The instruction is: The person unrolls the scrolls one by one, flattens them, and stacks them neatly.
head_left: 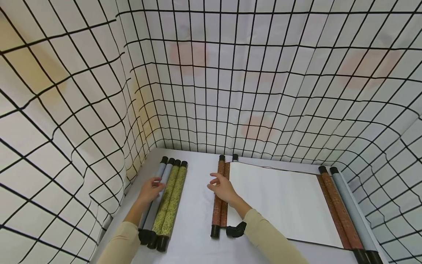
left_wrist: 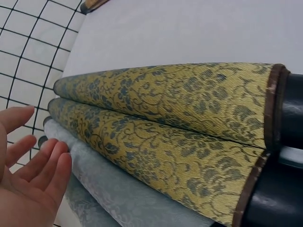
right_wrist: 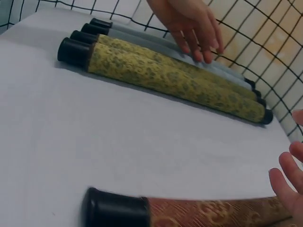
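- Grey-blue patterned rolls [left_wrist: 123, 191], two, black-capped: lie side by side on the person's left, just beside two yellow-green floral rolls [head_left: 174, 201].
- Left hand [head_left: 151, 189]: over the grey-blue pair, fingers loosely bent, grasping nothing; contact with a roll, cannot tell.
- Right hand [head_left: 222, 188]: over the red-brown roller [head_left: 217, 212] at the left end of the spread scroll; grip released, thumb and fingers apart, nothing held.
- White sheet [head_left: 283, 205] of that scroll: lies flat between the red-brown roller and a matching right-end roller [head_left: 341, 209].
- Another grey-blue roll [head_left: 352, 211]: just beside the right-end roller, on its outer side.
- Table [head_left: 197, 220]: white-covered, bears all rolls.
- Black grid netting [head_left: 260, 88]: around the far edge and sides.
- Sleeves [head_left: 268, 234]: beige, both arms.
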The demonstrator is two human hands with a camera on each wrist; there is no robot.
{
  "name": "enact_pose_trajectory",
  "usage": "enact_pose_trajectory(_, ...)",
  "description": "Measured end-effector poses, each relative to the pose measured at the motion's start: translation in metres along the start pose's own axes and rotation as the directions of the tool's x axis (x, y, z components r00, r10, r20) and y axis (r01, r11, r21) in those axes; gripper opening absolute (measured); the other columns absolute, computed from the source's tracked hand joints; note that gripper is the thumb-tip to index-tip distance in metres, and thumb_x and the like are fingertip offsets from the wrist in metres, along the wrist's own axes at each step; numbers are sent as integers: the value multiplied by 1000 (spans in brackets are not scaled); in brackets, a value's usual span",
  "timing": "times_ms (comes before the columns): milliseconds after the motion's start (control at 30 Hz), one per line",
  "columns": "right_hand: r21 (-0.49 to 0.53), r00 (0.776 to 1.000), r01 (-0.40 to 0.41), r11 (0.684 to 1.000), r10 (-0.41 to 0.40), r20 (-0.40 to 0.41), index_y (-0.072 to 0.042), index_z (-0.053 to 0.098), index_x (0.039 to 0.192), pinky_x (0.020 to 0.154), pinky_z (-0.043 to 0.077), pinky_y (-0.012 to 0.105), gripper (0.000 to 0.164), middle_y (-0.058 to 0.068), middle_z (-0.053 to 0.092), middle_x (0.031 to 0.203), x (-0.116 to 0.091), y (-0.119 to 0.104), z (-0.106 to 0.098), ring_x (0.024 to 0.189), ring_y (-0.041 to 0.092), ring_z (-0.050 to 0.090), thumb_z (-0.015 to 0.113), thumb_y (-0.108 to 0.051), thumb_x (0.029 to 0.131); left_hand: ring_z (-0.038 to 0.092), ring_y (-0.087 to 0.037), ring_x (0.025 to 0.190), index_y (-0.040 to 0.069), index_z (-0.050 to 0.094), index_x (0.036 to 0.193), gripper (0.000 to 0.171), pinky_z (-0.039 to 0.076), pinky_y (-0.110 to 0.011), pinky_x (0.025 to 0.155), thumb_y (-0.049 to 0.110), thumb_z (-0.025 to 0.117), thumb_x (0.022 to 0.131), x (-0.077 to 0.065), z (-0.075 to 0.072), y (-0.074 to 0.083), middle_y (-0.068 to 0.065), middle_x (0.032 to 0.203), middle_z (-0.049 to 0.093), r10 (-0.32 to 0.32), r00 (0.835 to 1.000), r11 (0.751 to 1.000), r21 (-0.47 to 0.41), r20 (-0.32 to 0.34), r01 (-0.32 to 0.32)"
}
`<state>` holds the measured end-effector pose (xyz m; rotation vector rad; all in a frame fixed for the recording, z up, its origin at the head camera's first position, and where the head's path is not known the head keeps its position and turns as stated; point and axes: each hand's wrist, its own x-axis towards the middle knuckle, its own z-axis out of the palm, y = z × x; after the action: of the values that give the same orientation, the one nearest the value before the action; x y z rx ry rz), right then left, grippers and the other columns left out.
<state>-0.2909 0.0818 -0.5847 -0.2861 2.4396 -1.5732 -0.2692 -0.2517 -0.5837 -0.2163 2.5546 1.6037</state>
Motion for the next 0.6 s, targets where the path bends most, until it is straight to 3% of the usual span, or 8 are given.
enact_pose_trajectory(300, 211, 989, -130, 969, 112, 96, -4, 50, 150, 81, 59, 42, 56, 10, 63, 117, 2, -5, 56, 106, 37, 67, 71, -19, 101, 62, -41, 114, -6, 50, 145, 48, 56, -46, 85, 15, 64, 104, -2, -2, -3, -28, 129, 61, -10, 1000, 1000, -16, 17, 10)
enact_pose_trajectory(500, 213, 964, -215, 953, 173, 202, 1, 43, 154, 80, 59, 43, 63, 13, 65, 119, 3, -15, 86, 107, 33, 67, 71, -17, 100, 64, -41, 114, -6, 51, 144, 47, 56, -49, 89, 15, 64, 104, -3, -1, -4, -31, 133, 59, -13, 999, 999, -41, 32, 14)
enact_pose_trajectory(600, 269, 948, -259, 928, 191, 254, 7, 38, 154, 85, 58, 48, 66, 17, 64, 124, 2, -17, 100, 114, 38, 65, 70, -13, 100, 65, -40, 112, -7, 54, 141, 45, 57, -47, 87, 15, 64, 103, -3, 1, -4, -31, 131, 61, -12, 1000, 1000, -28, 16, 13)
